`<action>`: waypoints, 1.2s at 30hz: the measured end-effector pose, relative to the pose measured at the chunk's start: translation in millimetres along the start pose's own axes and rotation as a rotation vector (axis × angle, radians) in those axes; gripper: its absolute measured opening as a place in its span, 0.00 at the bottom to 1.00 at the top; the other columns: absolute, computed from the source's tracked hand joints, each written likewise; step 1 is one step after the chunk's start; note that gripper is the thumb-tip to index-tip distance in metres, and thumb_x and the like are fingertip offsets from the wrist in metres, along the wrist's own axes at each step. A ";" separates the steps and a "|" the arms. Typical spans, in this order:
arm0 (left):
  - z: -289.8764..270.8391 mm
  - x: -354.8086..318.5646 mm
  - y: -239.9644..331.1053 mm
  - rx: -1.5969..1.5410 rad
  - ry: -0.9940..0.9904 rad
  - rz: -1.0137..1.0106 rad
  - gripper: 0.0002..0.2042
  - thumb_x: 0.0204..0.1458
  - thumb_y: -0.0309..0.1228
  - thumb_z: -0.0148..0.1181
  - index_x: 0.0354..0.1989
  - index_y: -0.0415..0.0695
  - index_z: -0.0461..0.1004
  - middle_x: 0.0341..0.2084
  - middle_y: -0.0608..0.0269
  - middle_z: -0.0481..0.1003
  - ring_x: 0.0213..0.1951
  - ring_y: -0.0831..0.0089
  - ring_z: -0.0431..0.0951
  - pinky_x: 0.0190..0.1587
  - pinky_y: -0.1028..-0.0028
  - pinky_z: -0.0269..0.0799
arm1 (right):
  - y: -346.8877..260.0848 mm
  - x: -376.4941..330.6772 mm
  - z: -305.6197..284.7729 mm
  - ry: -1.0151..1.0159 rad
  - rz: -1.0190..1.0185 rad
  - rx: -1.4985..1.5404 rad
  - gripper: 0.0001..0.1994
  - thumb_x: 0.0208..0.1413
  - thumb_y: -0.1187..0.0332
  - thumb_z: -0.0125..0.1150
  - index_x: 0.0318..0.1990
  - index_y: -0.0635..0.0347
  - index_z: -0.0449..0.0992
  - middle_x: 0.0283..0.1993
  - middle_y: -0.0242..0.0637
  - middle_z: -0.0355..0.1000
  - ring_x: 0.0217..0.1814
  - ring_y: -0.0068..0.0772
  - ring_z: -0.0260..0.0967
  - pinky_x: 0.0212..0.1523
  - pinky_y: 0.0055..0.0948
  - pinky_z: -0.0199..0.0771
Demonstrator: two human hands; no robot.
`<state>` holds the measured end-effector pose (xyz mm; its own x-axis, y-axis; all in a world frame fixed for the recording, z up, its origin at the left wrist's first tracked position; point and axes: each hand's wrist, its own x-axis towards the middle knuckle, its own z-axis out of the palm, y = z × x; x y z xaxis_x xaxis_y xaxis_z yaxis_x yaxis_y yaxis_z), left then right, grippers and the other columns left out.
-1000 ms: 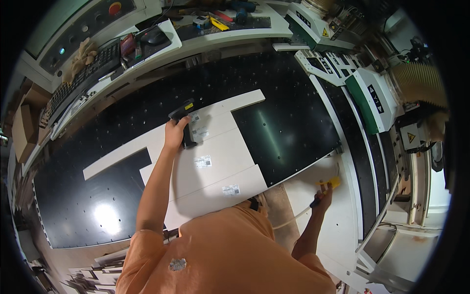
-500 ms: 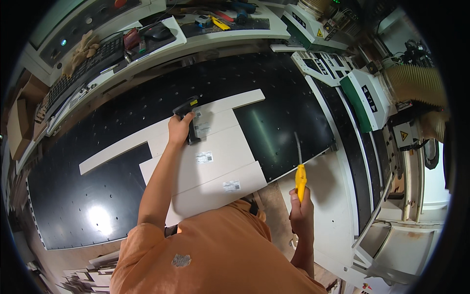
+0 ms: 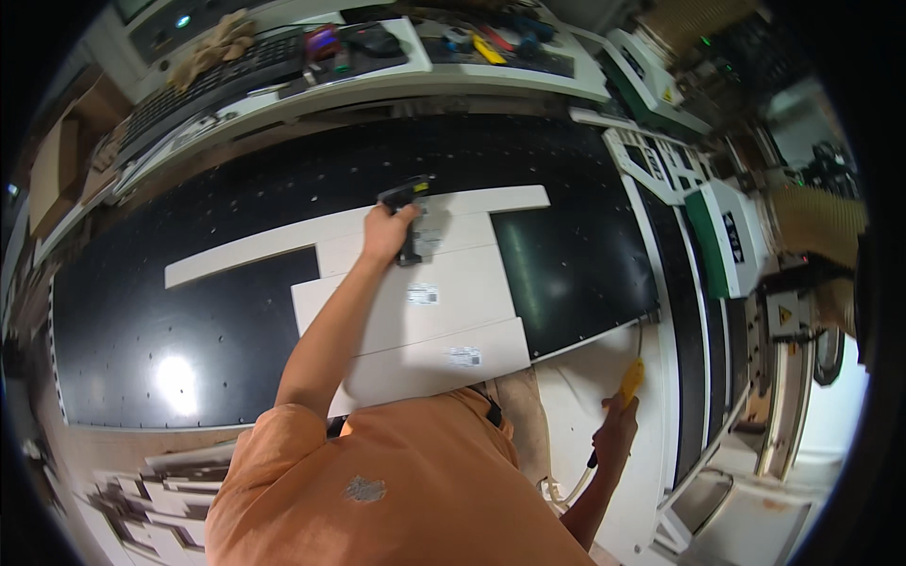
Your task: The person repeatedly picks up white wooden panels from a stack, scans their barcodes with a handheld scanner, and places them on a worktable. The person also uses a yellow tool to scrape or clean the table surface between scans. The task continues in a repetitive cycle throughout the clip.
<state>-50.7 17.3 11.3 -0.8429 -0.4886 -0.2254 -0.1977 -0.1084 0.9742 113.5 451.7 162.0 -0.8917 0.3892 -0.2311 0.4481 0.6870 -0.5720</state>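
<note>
My left hand (image 3: 385, 234) grips a black handheld barcode scanner (image 3: 406, 191) above the upper part of several pale flat boards (image 3: 472, 283). White printed labels lie on the boards; one label (image 3: 423, 294) sits just below the scanner and another label (image 3: 464, 357) is on the board nearest me. The boards rest on a black table (image 3: 226, 340) dotted with small holes. Off the table's right front corner, my right hand (image 3: 616, 429) is closed round a yellow air blow gun (image 3: 632, 379) with a thin nozzle. A pale hose hangs below that hand.
A white shelf behind the table carries a keyboard (image 3: 212, 77), a mouse (image 3: 375, 41), gloves (image 3: 215, 47) and a yellow utility knife (image 3: 489, 50). Green-and-white machine housings (image 3: 727, 241) and rails border the right. Stacked board pieces (image 3: 160, 500) lie at lower left.
The whole view has shifted. My right hand has carried the blow gun right and away from the table's edge. My left hand still holds the scanner over the same boards.
</note>
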 end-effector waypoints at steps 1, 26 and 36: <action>0.6 -1.5 0.3 -0.020 0.016 0.029 0.19 0.51 0.36 0.64 0.41 0.30 0.77 0.30 0.56 0.79 0.30 0.71 0.78 0.35 0.70 0.74 | -4.5 -0.9 1.1 -0.012 -0.057 0.048 0.16 0.71 0.58 0.42 0.47 0.63 0.67 0.35 0.41 0.76 0.10 0.26 0.59 0.13 0.29 0.61; -4.6 2.7 -8.9 -0.032 -0.004 0.038 0.19 0.50 0.36 0.64 0.39 0.29 0.78 0.29 0.57 0.78 0.31 0.72 0.76 0.35 0.71 0.73 | -31.5 23.3 37.3 -1.271 0.061 0.166 0.18 0.67 0.53 0.43 0.49 0.57 0.71 0.20 0.27 0.62 0.17 0.18 0.55 0.21 0.21 0.56; 0.8 -1.0 -8.6 -0.142 0.030 0.075 0.18 0.52 0.34 0.65 0.43 0.29 0.77 0.31 0.61 0.76 0.32 0.75 0.73 0.37 0.74 0.71 | 70.2 57.2 88.4 -0.211 0.267 0.832 0.28 0.68 0.38 0.36 0.40 0.55 0.67 0.33 0.30 0.65 0.09 0.19 0.48 0.11 0.22 0.50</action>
<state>-48.5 19.5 3.1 -0.8370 -0.5250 -0.1542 -0.0608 -0.1909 0.9797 88.4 467.9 39.0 -0.7945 0.2953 -0.5306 0.5238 -0.1087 -0.8448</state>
